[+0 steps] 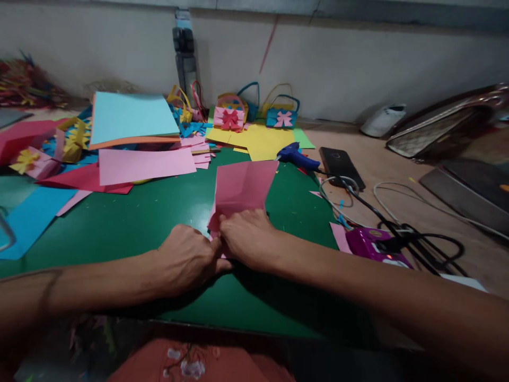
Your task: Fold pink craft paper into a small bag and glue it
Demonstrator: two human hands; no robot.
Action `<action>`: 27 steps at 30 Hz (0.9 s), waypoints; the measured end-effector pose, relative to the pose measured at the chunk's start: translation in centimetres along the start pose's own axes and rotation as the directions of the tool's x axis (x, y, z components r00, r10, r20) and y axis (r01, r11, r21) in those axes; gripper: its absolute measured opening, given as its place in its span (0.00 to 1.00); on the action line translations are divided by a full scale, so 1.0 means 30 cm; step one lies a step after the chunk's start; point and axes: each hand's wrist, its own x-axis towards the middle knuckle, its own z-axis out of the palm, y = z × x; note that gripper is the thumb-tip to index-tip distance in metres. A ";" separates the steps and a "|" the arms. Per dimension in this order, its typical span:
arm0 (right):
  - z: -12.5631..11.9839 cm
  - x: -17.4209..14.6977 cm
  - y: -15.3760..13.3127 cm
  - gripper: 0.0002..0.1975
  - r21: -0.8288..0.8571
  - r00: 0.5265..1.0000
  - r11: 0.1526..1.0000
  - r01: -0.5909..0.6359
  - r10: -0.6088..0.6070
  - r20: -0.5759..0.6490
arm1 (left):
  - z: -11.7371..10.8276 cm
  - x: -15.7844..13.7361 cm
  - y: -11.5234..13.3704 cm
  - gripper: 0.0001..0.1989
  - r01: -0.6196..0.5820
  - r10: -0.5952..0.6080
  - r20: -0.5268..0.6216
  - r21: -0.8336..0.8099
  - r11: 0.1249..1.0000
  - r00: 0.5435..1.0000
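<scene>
A pink sheet of paper (244, 185) stands tilted up from the green table, its lower part bent and partly hidden by my hands. My right hand (248, 233) lies across the lower part of the sheet with its fingers curled and closed on it. To its left, my left hand (193, 254) is closed at the sheet's lower left edge, its thumb reaching toward the right hand. Both hands meet just above the front of the green table top (159, 212). The fingertips are mostly hidden.
Small paper handbags with bows (229, 118) stand behind yellow paper (270, 140). A blue glue gun (298, 157) lies beside a phone (342, 167). Cables run to a purple power strip (369, 244) at right. Light blue sheets (135, 116) and a pink strip (147, 165) lie at left.
</scene>
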 end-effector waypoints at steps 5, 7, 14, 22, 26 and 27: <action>0.007 0.004 0.001 0.14 -0.003 1.000 1.000 0.003 -0.003 0.003 | -0.006 0.004 0.006 0.25 0.030 -0.030 0.018 -0.020 0.999 0.999; 0.010 0.009 0.001 0.14 -0.007 1.000 1.000 0.005 -0.005 0.001 | -0.007 0.006 0.007 0.24 0.029 -0.028 0.026 -0.027 0.999 0.999; 0.017 0.023 -0.001 0.15 -0.022 1.000 0.999 0.026 -0.026 -0.013 | -0.009 0.006 0.006 0.25 0.033 -0.030 0.062 -0.038 0.999 0.998; 0.023 0.019 0.002 0.13 -0.045 0.998 0.999 0.030 -0.032 -0.051 | 0.003 0.001 0.006 0.26 0.034 -0.033 0.006 -0.024 0.999 0.999; 0.029 0.006 -0.001 0.11 -0.069 0.998 0.997 0.028 -0.031 -0.053 | 0.003 0.003 0.005 0.26 0.034 -0.034 0.003 -0.027 0.999 0.999; 0.031 -0.002 -0.002 0.12 -0.077 0.998 0.997 0.027 -0.031 -0.055 | 0.003 0.003 0.004 0.26 0.033 -0.033 -0.002 -0.024 0.999 0.999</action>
